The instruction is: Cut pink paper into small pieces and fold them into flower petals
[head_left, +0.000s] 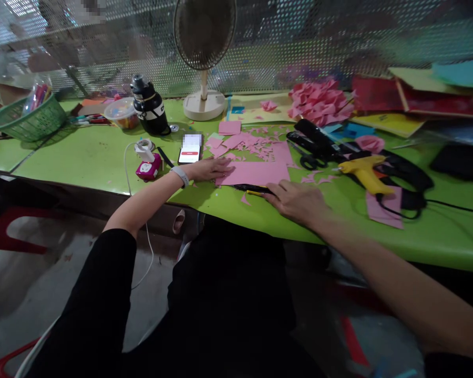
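My left hand (pixel 211 169), with a pale band on the wrist, lies with fingers stretched out over the left end of a pink paper sheet (pixel 258 173). The sheet lies flat near the table's front edge. At its lower right, the fingers of my right hand (pixel 297 199) are closed around the right end of a slim black-and-yellow tool (pixel 252 189), whose exact kind I cannot make out. That tool lies along the sheet's front edge. Small pink paper scraps (pixel 256 146) are scattered just behind the sheet.
A phone (pixel 189 149), black bottle (pixel 152 107) and magenta power adapter (pixel 148 168) stand left. Behind are a fan (pixel 204 105) and crumpled pink paper pieces (pixel 319 101). Black-handled scissors (pixel 309 159) and a yellow glue gun (pixel 366 172) with a cord lie right. A green basket (pixel 31 121) sits far left.
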The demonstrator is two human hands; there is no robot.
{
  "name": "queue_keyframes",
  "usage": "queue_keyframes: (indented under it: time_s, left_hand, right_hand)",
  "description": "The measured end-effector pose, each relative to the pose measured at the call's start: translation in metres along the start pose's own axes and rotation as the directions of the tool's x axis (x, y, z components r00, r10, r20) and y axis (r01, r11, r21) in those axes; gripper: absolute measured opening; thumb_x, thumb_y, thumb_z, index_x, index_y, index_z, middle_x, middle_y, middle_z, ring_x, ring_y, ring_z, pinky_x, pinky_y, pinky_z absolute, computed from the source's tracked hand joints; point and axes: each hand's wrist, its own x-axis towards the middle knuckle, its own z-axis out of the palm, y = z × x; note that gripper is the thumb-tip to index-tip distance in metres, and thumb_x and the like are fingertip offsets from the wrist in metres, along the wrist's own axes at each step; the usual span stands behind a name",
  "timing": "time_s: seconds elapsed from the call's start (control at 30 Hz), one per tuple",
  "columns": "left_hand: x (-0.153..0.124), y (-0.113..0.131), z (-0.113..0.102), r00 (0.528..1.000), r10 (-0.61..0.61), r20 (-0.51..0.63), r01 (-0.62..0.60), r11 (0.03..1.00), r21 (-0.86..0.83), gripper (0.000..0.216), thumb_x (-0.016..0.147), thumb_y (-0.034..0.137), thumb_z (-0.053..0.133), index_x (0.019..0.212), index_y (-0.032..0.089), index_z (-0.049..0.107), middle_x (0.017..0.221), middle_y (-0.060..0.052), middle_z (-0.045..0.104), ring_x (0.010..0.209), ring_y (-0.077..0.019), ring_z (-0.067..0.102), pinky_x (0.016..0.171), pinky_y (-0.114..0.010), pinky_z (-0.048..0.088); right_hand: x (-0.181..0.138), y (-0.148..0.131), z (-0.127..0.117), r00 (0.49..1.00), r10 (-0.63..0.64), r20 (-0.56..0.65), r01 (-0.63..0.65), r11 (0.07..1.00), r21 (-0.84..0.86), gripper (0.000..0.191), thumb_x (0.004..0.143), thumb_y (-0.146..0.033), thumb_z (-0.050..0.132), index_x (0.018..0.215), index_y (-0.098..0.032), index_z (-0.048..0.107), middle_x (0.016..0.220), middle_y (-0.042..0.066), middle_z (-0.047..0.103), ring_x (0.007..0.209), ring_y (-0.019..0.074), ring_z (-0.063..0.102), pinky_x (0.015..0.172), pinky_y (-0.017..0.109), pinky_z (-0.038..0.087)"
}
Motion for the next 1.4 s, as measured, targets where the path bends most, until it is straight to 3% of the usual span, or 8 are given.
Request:
queue_keyframes:
  time_s: [0.67, 0.87, 0.93, 1.0, 1.1, 1.17, 1.27, 1.4]
  left_hand:
    - [-0.001, -0.003, 0.003, 0.999, 0.014, -0.04, -0.014, 1.0, 0.014, 0.053, 0.105, 0.032, 0.034, 0.157, 0.027, 0.043, 0.17, -0.003, 0.027, 0.159, -0.0229, 0.022, 0.13, -0.043, 0.018]
    - [0.001, -0.008, 0.003, 0.999, 0.017, -0.029, -0.016, 1.0, 0.027, 0.052, 0.107, 0.035, 0.034, 0.157, 0.024, 0.042, 0.171, -0.005, 0.024, 0.16, -0.0214, 0.02, 0.13, -0.038, 0.015]
    - [0.001, -0.01, 0.003, 0.998, 0.028, -0.049, -0.027, 0.999, 0.023, 0.05, 0.107, 0.034, 0.035, 0.155, 0.024, 0.046, 0.17, -0.006, 0.028, 0.158, -0.0218, 0.024, 0.129, -0.038, 0.018]
    - [0.001, -0.011, 0.003, 0.997, 0.036, -0.075, -0.033, 0.999, 0.033, 0.049, 0.106, 0.034, 0.039, 0.151, 0.022, 0.05, 0.169, -0.008, 0.031, 0.158, -0.0232, 0.026, 0.129, -0.04, 0.019]
    - [-0.002, -0.008, 0.004, 0.971, 0.04, -0.236, -0.03, 0.998, 0.046, 0.047, 0.103, 0.041, 0.046, 0.145, 0.023, 0.058, 0.164, -0.01, 0.039, 0.154, -0.0261, 0.032, 0.127, -0.046, 0.023]
    - [-0.003, -0.003, 0.003, 0.94, 0.018, -0.34, -0.008, 0.999, 0.032, 0.047, 0.097, 0.051, 0.055, 0.134, 0.024, 0.066, 0.153, -0.012, 0.052, 0.144, -0.027, 0.045, 0.121, -0.045, 0.034]
    - [-0.004, 0.007, 0.001, 0.935, -0.017, -0.355, 0.017, 1.0, -0.002, 0.057, 0.083, 0.064, 0.068, 0.122, 0.021, 0.07, 0.131, -0.015, 0.064, 0.123, -0.0283, 0.058, 0.106, -0.042, 0.046]
    - [0.0, 0.016, -0.006, 0.95, -0.031, -0.312, 0.02, 0.999, -0.04, 0.055, 0.083, 0.064, 0.065, 0.111, 0.016, 0.07, 0.113, -0.015, 0.067, 0.105, -0.0264, 0.061, 0.09, -0.038, 0.049]
  right_hand:
    - [0.009, -0.009, -0.005, 0.999, -0.043, -0.017, 0.044, 0.998, 0.037, 0.052, 0.108, -0.045, 0.029, 0.116, -0.016, 0.071, 0.094, 0.015, 0.071, 0.076, 0.0236, 0.06, 0.06, 0.033, 0.023]
    - [0.002, -0.014, -0.009, 0.988, -0.147, -0.051, 0.152, 0.984, 0.095, 0.05, 0.108, -0.045, 0.032, 0.12, -0.016, 0.071, 0.096, 0.014, 0.073, 0.079, 0.0235, 0.061, 0.064, 0.033, 0.03]
    - [0.0, -0.008, -0.01, 0.994, -0.078, -0.082, 0.085, 0.992, 0.092, 0.051, 0.108, -0.045, 0.032, 0.123, -0.016, 0.07, 0.098, 0.014, 0.073, 0.082, 0.0243, 0.062, 0.064, 0.033, 0.031]
    - [0.001, 0.005, -0.012, 0.986, 0.125, -0.112, -0.117, 0.99, 0.077, 0.053, 0.108, -0.045, 0.029, 0.127, -0.015, 0.068, 0.102, 0.015, 0.073, 0.083, 0.0252, 0.063, 0.063, 0.033, 0.03]
    - [0.009, 0.032, -0.012, 0.892, 0.443, -0.089, -0.442, 0.896, 0.035, 0.055, 0.108, -0.048, 0.027, 0.128, -0.014, 0.065, 0.107, 0.018, 0.072, 0.083, 0.0273, 0.064, 0.061, 0.034, 0.028]
    - [0.013, 0.049, -0.008, 0.834, 0.551, -0.018, -0.551, 0.834, 0.0, 0.053, 0.107, -0.047, 0.029, 0.124, -0.012, 0.065, 0.107, 0.02, 0.071, 0.083, 0.0283, 0.064, 0.061, 0.035, 0.028]
    - [0.014, 0.063, 0.0, 0.818, 0.574, 0.021, -0.573, 0.818, -0.045, 0.05, 0.105, -0.045, 0.035, 0.116, -0.008, 0.067, 0.104, 0.024, 0.069, 0.087, 0.0319, 0.064, 0.065, 0.037, 0.033]
    - [0.023, 0.06, 0.002, 0.915, 0.389, -0.111, -0.391, 0.92, -0.001, 0.043, 0.099, -0.043, 0.048, 0.11, -0.008, 0.07, 0.112, 0.025, 0.065, 0.104, 0.0379, 0.06, 0.078, 0.043, 0.042]
